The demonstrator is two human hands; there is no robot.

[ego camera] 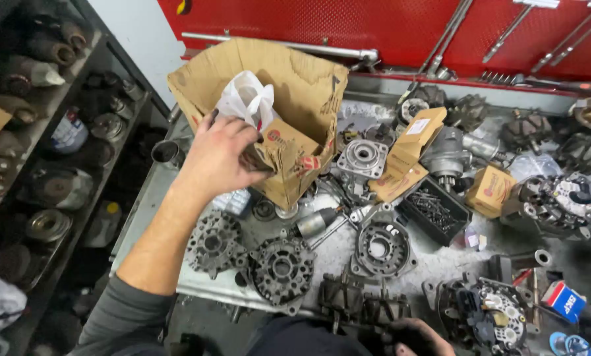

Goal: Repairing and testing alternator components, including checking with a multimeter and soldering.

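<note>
My left hand [219, 155] reaches across the metal bench [203, 280], its fingers closed on the torn edge of a small cardboard box [289, 161]; something dark shows at the fingertips. Behind it a big open cardboard box [295, 72] holds a white plastic bag [246, 99]. My right hand [411, 337], stained black, sits at the bottom edge, curled on a dark finned metal part [358, 304]. Two round alternator housings [282, 269] [213, 242] lie below my left forearm.
More alternator parts cover the bench: a grey housing [381, 249], a black tray of screws [434, 209], small tan boxes [490, 190], a blue box [564, 302]. A shelf of old starters [38, 132] stands at left. Tools hang on a red pegboard [387, 26].
</note>
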